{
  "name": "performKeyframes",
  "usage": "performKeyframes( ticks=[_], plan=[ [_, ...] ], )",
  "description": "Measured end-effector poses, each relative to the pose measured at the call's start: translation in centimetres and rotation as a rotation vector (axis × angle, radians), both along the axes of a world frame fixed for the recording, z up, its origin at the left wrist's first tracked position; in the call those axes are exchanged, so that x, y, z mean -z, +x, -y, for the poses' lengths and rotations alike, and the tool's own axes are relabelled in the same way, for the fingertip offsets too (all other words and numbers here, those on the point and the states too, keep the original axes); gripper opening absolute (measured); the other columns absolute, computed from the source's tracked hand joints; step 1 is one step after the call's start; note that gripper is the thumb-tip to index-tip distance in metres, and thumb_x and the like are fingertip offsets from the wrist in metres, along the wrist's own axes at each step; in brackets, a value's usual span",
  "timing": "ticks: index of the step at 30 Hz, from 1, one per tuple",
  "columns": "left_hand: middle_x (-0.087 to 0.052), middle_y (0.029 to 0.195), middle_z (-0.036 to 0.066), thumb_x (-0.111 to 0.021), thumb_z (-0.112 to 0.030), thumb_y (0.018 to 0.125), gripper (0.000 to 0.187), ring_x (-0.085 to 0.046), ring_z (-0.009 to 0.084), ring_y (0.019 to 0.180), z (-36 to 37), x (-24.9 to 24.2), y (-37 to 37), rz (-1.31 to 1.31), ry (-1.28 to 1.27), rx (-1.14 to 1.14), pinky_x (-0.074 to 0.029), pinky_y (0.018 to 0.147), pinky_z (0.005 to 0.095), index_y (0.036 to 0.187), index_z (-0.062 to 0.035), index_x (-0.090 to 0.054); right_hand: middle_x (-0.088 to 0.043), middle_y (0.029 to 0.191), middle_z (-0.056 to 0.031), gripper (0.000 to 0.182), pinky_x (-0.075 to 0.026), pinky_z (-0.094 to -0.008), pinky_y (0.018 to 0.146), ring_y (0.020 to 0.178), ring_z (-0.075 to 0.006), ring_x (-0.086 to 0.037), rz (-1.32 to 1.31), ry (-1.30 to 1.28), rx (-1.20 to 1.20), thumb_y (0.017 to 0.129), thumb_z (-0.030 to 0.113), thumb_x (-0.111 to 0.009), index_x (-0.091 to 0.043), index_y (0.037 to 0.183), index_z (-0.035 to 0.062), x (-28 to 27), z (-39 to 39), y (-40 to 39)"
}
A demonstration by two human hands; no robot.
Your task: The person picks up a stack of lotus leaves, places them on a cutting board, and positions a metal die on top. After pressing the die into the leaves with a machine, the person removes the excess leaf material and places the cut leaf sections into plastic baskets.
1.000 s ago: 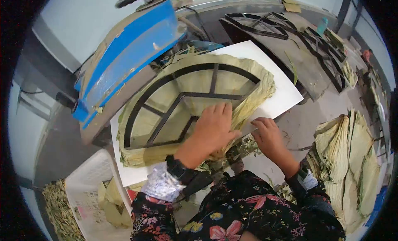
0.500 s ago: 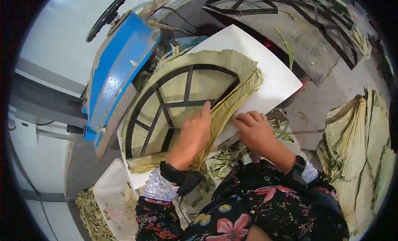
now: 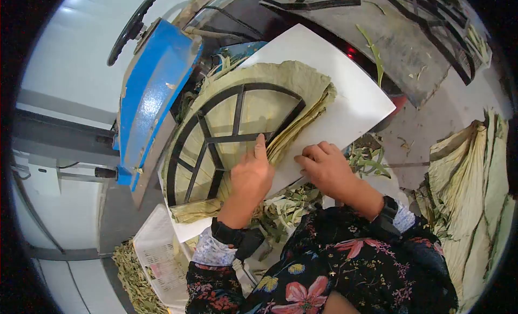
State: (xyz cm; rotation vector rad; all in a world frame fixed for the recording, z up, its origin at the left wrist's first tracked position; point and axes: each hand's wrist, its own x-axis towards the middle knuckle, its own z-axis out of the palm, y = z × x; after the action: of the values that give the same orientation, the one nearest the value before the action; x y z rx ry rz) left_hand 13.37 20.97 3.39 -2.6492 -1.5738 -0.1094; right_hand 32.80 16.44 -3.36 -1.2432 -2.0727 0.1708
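A black fan-shaped metal frame [image 3: 236, 114] with inner bars rests on a stack of large, dried, pale green leaves [image 3: 280, 76]. The leaves are folded along their right edge and lie on a white board [image 3: 350, 93]. My left hand [image 3: 251, 176] is over the frame's lower right part. Its index finger is stretched out and presses on a bar; the other fingers are bent. My right hand [image 3: 329, 171] hovers at the board's near edge, beside the folded leaf edge. Its fingers are curled in, and nothing shows between them.
Left of the board stands a blue machine part [image 3: 156, 93] with a black handwheel [image 3: 132, 28]. More black frames [image 3: 313, 2] lie at the back. Large dried leaves [image 3: 467, 195] hang at the right. Leaf scraps [image 3: 135, 276] and a white basket [image 3: 156, 260] are at lower left.
The leaves' folded right edge now bulges out less and lies closer to the frame. My right hand has shifted slightly left. My left index finger stays on the bar. The view has moved a little.
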Motion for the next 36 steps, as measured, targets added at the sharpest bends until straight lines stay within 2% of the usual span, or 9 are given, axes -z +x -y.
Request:
performKeyframes(
  ticks=[4, 10, 16, 18, 24, 26, 30, 32, 36],
  plan=[
    [-0.06, 0.086, 0.02, -0.06, -0.013, 0.071, 0.063, -0.06, 0.0343, 0.077, 0.2, -0.6, 0.5, 0.009, 0.01, 0.025, -0.051, 0.061, 0.0408, 0.128, 0.0042, -0.039, -0.053, 0.094, -0.0052, 0.042, -0.043, -0.0369, 0.076, 0.087, -0.0245, -0.051, 0.037, -0.062, 0.015, 0.066, 0.021, -0.069, -0.057, 0.105, 0.0108, -0.8, -0.5, -0.5],
    [-0.06, 0.077, 0.015, -0.063, -0.012, 0.069, 0.063, -0.06, 0.0293, 0.066, 0.4, 0.0, 1.2, -0.073, 0.236, 0.12, -0.051, 0.055, 0.0362, 0.125, 0.0073, -0.042, -0.052, 0.088, -0.0043, 0.041, -0.046, -0.0354, 0.072, 0.084, -0.0228, -0.053, 0.049, -0.045, 0.036, 0.067, 0.026, -0.069, -0.058, 0.104, 0.0121, -1.2, -1.4, -0.9],
    [-0.06, 0.077, 0.014, -0.065, -0.011, 0.068, 0.062, -0.06, 0.0276, 0.066, -0.1, -0.2, 0.8, -0.086, 0.175, -0.05, -0.05, 0.053, 0.0341, 0.123, 0.0073, -0.044, -0.053, 0.083, -0.005, 0.039, -0.047, -0.0357, 0.065, 0.078, -0.0222, -0.056, 0.141, -0.082, 0.041, 0.068, 0.027, -0.068, -0.06, 0.104, 0.0128, -0.9, -1.8, -0.9],
    [-0.06, 0.076, 0.013, -0.064, -0.008, 0.069, 0.061, -0.06, 0.0273, 0.066, -1.1, 0.4, 0.5, 0.065, 0.326, 0.059, -0.05, 0.053, 0.0346, 0.124, 0.0065, -0.043, -0.052, 0.082, -0.0052, 0.038, -0.047, -0.036, 0.063, 0.077, -0.0222, -0.056, 0.121, -0.06, 0.042, 0.069, 0.027, -0.068, -0.06, 0.103, 0.0129, -0.9, -1.9, -0.9],
    [-0.052, 0.098, 0.016, -0.073, -0.023, 0.068, 0.074, -0.054, 0.0319, 0.086, 0.1, 0.6, 1.8, -0.034, 0.145, -0.026, -0.049, 0.071, 0.0393, 0.127, 0.0055, -0.04, -0.051, 0.078, -0.0035, 0.03, -0.046, -0.0334, 0.059, 0.075, -0.0201, -0.055, 0.119, -0.03, 0.063, 0.071, 0.019, -0.064, -0.06, 0.1, 0.0122, 0.1, -2.2, -0.4],
    [-0.052, 0.094, 0.016, -0.068, -0.017, 0.069, 0.068, -0.055, 0.0307, 0.082, 0.1, 0.3, 1.8, -0.042, 0.117, -0.005, -0.049, 0.069, 0.0388, 0.127, 0.0073, -0.04, -0.053, 0.082, -0.0053, 0.028, -0.049, -0.0346, 0.059, 0.074, -0.0225, -0.056, 0.076, -0.014, 0.068, 0.07, 0.013, -0.058, -0.06, 0.098, 0.0089, -0.4, -2.1, -0.8],
    [-0.052, 0.086, 0.015, -0.062, -0.011, 0.07, 0.062, -0.055, 0.0303, 0.076, -0.5, 1.5, 1.0, -0.065, 0.205, 0.03, -0.049, 0.067, 0.0384, 0.125, 0.0081, -0.043, -0.052, 0.08, -0.0049, 0.025, -0.049, -0.0354, 0.057, 0.071, -0.0229, -0.057, 0.083, -0.049, 0.099, 0.07, 0.015, -0.057, -0.059, 0.095, 0.0093, -0.4, -2.4, -1.0],
    [-0.053, 0.079, 0.014, -0.057, -0.008, 0.07, 0.056, -0.056, 0.0281, 0.069, -1.0, 1.6, 0.6, -0.015, 0.333, 0.127, -0.05, 0.062, 0.0353, 0.123, 0.0076, -0.046, -0.05, 0.07, -0.0026, 0.019, -0.045, -0.0338, 0.049, 0.062, -0.0198, -0.056, 0.024, 0.088, 0.089, 0.072, 0.014, -0.061, -0.058, 0.09, 0.0096, 0.1, -2.8, -0.6],
    [-0.055, 0.078, 0.013, -0.056, -0.008, 0.071, 0.053, -0.056, 0.026, 0.065, -0.9, 1.5, 0.6, -0.034, 0.304, 0.069, -0.049, 0.056, 0.0321, 0.121, 0.0072, -0.048, -0.05, 0.069, -0.0034, 0.019, -0.046, -0.034, 0.05, 0.062, -0.0201, -0.057, -0.011, 0.107, 0.054, 0.071, 0.013, -0.062, -0.058, 0.09, 0.0096, 0.0, -2.9, -0.7]
  ],
)
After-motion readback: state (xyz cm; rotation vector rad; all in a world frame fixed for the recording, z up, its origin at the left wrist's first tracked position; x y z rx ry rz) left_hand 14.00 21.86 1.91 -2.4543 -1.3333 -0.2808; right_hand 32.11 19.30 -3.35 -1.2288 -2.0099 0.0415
